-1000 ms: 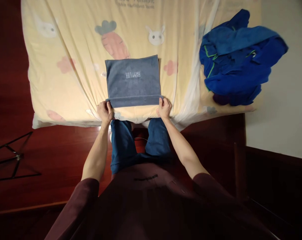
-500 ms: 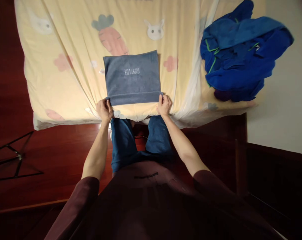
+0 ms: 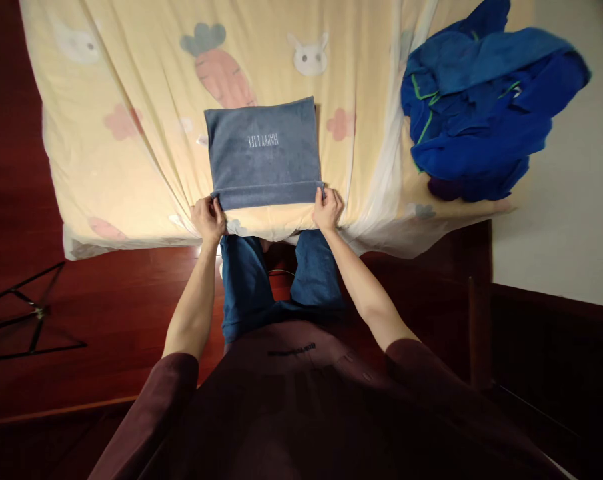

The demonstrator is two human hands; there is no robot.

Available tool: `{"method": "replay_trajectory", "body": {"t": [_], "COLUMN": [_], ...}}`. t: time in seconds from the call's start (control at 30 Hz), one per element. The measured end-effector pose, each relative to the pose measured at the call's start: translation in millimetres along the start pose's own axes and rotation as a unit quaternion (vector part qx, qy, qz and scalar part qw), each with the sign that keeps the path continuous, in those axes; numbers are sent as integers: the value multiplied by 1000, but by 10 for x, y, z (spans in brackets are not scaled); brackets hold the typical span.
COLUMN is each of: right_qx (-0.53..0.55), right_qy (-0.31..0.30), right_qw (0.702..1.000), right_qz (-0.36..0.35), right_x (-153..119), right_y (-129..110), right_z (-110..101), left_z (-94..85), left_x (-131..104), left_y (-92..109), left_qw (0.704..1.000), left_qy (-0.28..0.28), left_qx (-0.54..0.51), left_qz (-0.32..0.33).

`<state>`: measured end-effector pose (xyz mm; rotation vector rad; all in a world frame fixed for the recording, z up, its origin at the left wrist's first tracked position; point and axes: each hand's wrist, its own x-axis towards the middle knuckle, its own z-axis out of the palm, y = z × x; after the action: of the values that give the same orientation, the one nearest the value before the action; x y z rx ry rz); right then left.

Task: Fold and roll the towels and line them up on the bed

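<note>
One grey towel (image 3: pixel 264 157) lies flat on the yellow bed sheet (image 3: pixel 366 140), spread between our two hands and just beyond them, with a narrow strip along its near edge that looks folded over. White letters reading HAPPY LIFE sit on it, upside down to us. Our left grip (image 3: pixel 209 219) is clamped on the towel's near left corner, thumb and fingers together; our right grip (image 3: pixel 328 209) pinches the near right corner the same way. Beyond both grips, the sheet shows a printed carrot (image 3: pixel 222 75) and a rabbit face (image 3: pixel 310 57). Well to the right of our right grip, a heap of blue clothes (image 3: pixel 486 113) rests on the sheet, near a pale wall (image 3: pixel 566 233). Below the grips are our blue trousers (image 3: pixel 246 287), and left of them, on the red floor (image 3: pixel 116 307), stand black metal legs (image 3: pixel 35 333).
</note>
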<state>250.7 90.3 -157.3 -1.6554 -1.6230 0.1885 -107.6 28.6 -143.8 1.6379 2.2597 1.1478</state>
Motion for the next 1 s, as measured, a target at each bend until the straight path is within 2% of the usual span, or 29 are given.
{"method": "replay_trajectory", "body": {"t": [0.17,0.27,0.37,0.5,0.6,0.7,1.0], "right_qx": [26,49,26,-19,-24,-22,-37], "right_qy": [3,-3,-4,-31,-73,-87,-83], "right_qw": [999,998,1000,998,995,994,992], "right_qz": [20,31,-4,-53,-62,-70,-84], "right_x": [-6,-18,-25,-26,-22,-17,-14], "right_y": [-69,-136,-162,-142,-134,-133,-124], "right_z": [-27,-72,-104,-112,-120,-130,-121], "left_z": [-12,-33,-38,-14,-11,-33,-153], "left_x": [8,3,-16,-26,-11,2,-17], "left_y": [24,55,72,59,39,28,136], "left_qw": [999,1000,999,999,998,997,996], "left_qy": [-20,9,31,-8,-45,-71,-77], "left_qx": [-21,-22,-26,-38,-41,-38,13], "left_qz": [-27,-18,-4,3,7,12,39]}}
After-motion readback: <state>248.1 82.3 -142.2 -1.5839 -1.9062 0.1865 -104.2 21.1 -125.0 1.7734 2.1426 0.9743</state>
